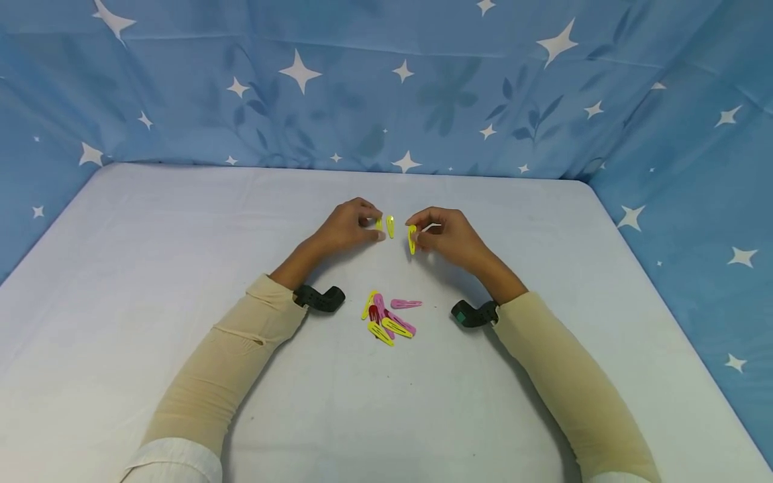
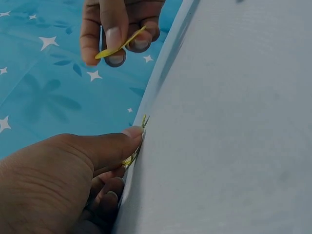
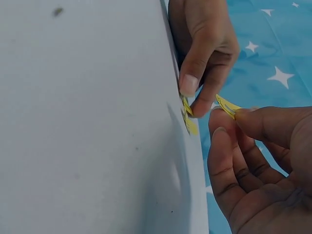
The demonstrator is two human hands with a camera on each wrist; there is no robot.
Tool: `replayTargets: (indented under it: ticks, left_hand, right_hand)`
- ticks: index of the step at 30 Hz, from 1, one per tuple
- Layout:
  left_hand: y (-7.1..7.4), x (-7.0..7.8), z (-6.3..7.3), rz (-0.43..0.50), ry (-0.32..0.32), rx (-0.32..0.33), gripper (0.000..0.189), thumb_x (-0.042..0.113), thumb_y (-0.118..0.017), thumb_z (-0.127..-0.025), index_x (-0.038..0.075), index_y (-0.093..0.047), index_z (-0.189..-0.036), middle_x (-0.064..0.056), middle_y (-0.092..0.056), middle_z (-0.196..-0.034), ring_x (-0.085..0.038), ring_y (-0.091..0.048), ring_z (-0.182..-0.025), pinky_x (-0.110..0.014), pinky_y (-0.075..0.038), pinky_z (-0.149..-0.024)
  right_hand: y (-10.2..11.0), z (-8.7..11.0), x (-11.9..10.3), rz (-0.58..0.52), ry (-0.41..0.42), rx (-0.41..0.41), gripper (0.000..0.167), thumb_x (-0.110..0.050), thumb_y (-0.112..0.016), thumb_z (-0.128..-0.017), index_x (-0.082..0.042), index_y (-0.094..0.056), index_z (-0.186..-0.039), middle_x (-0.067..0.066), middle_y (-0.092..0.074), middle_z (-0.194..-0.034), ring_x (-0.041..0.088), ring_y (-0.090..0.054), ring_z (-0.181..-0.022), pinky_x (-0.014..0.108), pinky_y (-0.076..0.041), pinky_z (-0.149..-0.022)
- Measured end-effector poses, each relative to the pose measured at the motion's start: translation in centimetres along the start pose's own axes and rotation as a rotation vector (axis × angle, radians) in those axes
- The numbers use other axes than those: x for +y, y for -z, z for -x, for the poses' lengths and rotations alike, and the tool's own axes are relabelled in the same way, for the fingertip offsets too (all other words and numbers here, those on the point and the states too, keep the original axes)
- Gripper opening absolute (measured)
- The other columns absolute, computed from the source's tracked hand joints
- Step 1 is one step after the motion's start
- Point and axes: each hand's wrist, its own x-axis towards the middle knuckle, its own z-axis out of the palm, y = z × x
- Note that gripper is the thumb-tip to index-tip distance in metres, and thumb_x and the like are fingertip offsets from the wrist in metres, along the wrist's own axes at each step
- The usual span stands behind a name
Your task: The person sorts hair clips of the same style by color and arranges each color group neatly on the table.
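My right hand (image 1: 453, 235) pinches a yellow snap hair clip (image 1: 412, 240) between thumb and fingers, raised above the table. In the right wrist view this clip (image 3: 226, 107) points up and left from the fingertips. My left hand (image 1: 349, 227) rests at the table and pinches another yellow hair clip (image 1: 378, 224), mostly hidden by its thumb and finger. Between the hands a further yellow clip (image 1: 390, 227) lies on the table. Nearer to me is a loose pile of yellow, pink and dark red hair clips (image 1: 386, 322).
The white-covered table (image 1: 302, 416) spreads on all sides of the hands. A lone pink clip (image 1: 406, 304) lies at the pile's right edge. A blue curtain (image 1: 374, 87) with white stars hangs behind the far table edge and along the sides.
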Motion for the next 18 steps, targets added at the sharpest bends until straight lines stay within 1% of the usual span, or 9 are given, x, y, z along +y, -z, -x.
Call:
replayTargets:
  ticks: [4, 9, 13, 18]
  left_hand:
    - [-0.1, 0.0, -0.1, 0.009, -0.003, 0.0, 0.046, 0.021, -0.074, -0.088, 0.003, -0.064, -0.13, -0.014, -0.056, -0.132, -0.028, -0.057, -0.111, -0.04, -0.048, -0.097]
    - [-0.3, 0.0, -0.2, 0.013, -0.01, -0.013, 0.048, 0.021, -0.074, -0.088, 0.003, -0.063, -0.131, -0.014, -0.056, -0.132, -0.028, -0.059, -0.114, -0.04, -0.049, -0.099]
    - [-0.2, 0.0, -0.1, 0.02, 0.011, -0.005, 0.048, 0.02, -0.075, -0.088, 0.003, -0.063, -0.131, -0.013, -0.056, -0.132, -0.028, -0.06, -0.115, -0.039, -0.049, -0.099]
    - [0.1, 0.0, 0.1, 0.026, 0.024, 0.0, 0.047, 0.022, -0.075, -0.088, 0.004, -0.064, -0.131, -0.013, -0.056, -0.132, -0.027, -0.058, -0.114, -0.039, -0.049, -0.099]
  right_hand:
    - [-0.1, -0.7, 0.0, 0.01, -0.003, 0.017, 0.026, -0.005, -0.063, -0.094, 0.001, -0.066, -0.119, 0.014, -0.063, -0.105, 0.022, -0.066, -0.084, 0.024, -0.056, -0.072]
    - [-0.2, -1.3, 0.3, 0.028, -0.018, 0.028, 0.024, -0.006, -0.064, -0.094, 0.0, -0.067, -0.117, 0.015, -0.063, -0.104, 0.024, -0.067, -0.085, 0.025, -0.055, -0.071]
    - [-0.4, -2.1, 0.5, 0.043, -0.048, 0.028, 0.024, -0.007, -0.063, -0.095, -0.001, -0.067, -0.118, 0.014, -0.062, -0.103, 0.022, -0.066, -0.085, 0.025, -0.055, -0.071]
    - [-0.4, -3.1, 0.6, 0.039, -0.1, 0.056, 0.024, -0.007, -0.063, -0.094, -0.003, -0.067, -0.117, 0.011, -0.062, -0.099, 0.018, -0.063, -0.081, 0.025, -0.053, -0.07]
